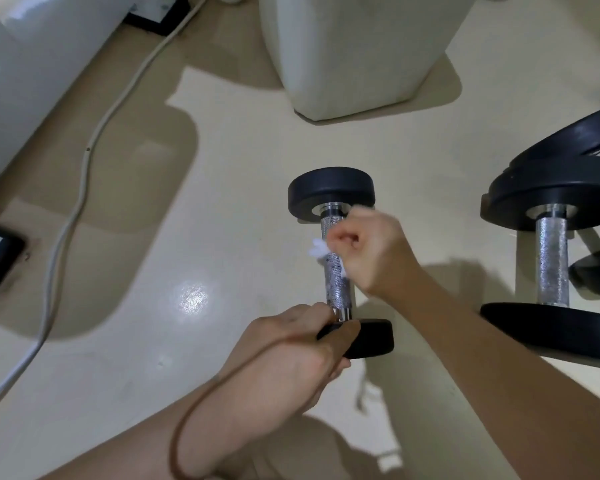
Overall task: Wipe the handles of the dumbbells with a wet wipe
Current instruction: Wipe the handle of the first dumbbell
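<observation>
Dumbbell (331, 190) lies on the floor (222, 202), its handle (336, 289) running straight away from the person. Right hand (364, 251) is clenched round the wipe (317, 251) on the handle's far half, white tufts poking out left of the fist. Left hand (291, 358) grips the near plate, thumb over its rim. Right of the dumbbell, apart, lies a bigger dumbbell (551, 265). Beyond the dumbbell stands a white bin (354, 53); well to its left, a cable (80, 188) snakes across.
</observation>
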`<state>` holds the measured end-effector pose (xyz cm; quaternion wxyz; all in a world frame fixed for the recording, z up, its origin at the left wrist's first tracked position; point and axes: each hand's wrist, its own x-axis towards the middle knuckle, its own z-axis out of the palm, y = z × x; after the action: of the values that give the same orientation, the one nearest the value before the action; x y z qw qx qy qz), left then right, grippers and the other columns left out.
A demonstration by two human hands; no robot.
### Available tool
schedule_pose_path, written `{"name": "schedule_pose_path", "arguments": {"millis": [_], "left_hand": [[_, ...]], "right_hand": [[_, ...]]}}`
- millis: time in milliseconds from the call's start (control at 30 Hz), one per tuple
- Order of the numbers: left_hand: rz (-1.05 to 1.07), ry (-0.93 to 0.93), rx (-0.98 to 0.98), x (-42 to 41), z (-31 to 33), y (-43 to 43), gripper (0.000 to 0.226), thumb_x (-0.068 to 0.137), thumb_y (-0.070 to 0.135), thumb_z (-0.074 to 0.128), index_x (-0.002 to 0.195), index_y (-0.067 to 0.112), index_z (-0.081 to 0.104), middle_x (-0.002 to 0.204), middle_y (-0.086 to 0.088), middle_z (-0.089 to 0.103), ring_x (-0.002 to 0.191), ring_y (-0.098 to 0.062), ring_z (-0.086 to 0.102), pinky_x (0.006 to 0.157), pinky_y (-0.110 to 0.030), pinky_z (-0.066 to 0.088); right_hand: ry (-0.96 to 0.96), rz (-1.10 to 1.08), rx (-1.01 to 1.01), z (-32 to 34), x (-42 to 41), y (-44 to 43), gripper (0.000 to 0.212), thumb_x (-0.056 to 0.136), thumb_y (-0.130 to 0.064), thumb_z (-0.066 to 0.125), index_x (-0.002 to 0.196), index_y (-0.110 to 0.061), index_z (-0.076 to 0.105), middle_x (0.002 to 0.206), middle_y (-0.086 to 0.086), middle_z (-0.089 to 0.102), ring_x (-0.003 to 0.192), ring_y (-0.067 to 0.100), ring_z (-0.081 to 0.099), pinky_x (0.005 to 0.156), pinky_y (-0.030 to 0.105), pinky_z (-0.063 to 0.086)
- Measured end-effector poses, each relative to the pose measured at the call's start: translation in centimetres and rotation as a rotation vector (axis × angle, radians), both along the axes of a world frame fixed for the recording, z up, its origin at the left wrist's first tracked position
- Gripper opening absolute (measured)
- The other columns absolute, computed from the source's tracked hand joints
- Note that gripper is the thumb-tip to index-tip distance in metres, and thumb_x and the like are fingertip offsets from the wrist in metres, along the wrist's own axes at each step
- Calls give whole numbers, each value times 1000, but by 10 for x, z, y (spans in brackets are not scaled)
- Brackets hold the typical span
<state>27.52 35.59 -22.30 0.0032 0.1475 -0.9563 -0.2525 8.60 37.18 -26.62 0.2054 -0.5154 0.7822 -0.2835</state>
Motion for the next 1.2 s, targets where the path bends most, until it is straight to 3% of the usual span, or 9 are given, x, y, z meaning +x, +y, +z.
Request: {"name": "schedule_pose_path", "arguments": {"millis": [100,267,367,434,534,634,801,1002,1202], "left_hand": [[3,-8,22,3,2,-4,14,83,34,61,95,28,60,79,10,43,65,-7,40,44,-23,41],[43,-47,29,12,-1,-5,22,80,34,58,102,30,62,83,9,48,63,-13,46,40,-28,42],[53,-120,-18,24,-2,-8,30,69,30,65,97,29,54,83,8,47,61,-16,48,37,-25,38],[53,-152,-53,29,-2,-9,41,61,22,67,96,28,48,81,6,47,57,-19,46,36,-25,34],[86,-178,-88,35,1,-9,37,62,17,35,97,27,44,79,4,50,53,-21,45,35,-26,33],[108,-187,-87,37,1,-9,48,56,17,19,96,26,44,80,3,53,50,-22,46,33,-28,36],[56,-200,-121,29,3,-14,55,41,13,56,92,25,38,72,2,50,47,-22,28,36,-24,19],[30,-251,-137,20,15,-15,52,35,19,62,84,22,43,62,5,49,49,-20,45,40,-22,16],[9,-238,-194,9,15,-8,41,69,47,56,106,27,56,64,2,49,53,-21,43,41,-23,19]], "right_hand": [[-95,134,44,7,19,27,15,72,-5,59,61,-12,66,63,2,48,56,19,47,51,38,43],[-112,-151,-61,-6,-2,-10,16,79,-7,64,70,-18,69,71,-7,54,66,12,53,59,30,45],[-229,36,-38,-2,23,26,17,77,-3,68,69,-17,71,68,-10,53,60,6,51,58,20,39],[-275,-14,-30,-5,20,13,19,77,-8,67,69,-24,70,72,-10,57,67,8,57,61,29,47],[-199,-255,-46,-14,8,-21,21,78,-18,65,73,-38,66,77,-16,57,72,7,57,66,41,52],[-276,-126,-28,-8,28,12,19,77,-15,72,68,-32,69,71,-16,55,61,6,52,60,33,46],[-230,-211,-38,-10,17,-8,21,77,-14,68,73,-35,67,76,-15,57,64,7,54,64,37,51],[-326,-2,37,-6,30,31,12,73,-18,68,73,-30,69,69,-9,54,58,7,49,59,35,46],[-182,-204,-23,-15,19,-12,15,76,-20,65,77,-35,64,75,-14,53,64,8,53,63,37,52]]}}
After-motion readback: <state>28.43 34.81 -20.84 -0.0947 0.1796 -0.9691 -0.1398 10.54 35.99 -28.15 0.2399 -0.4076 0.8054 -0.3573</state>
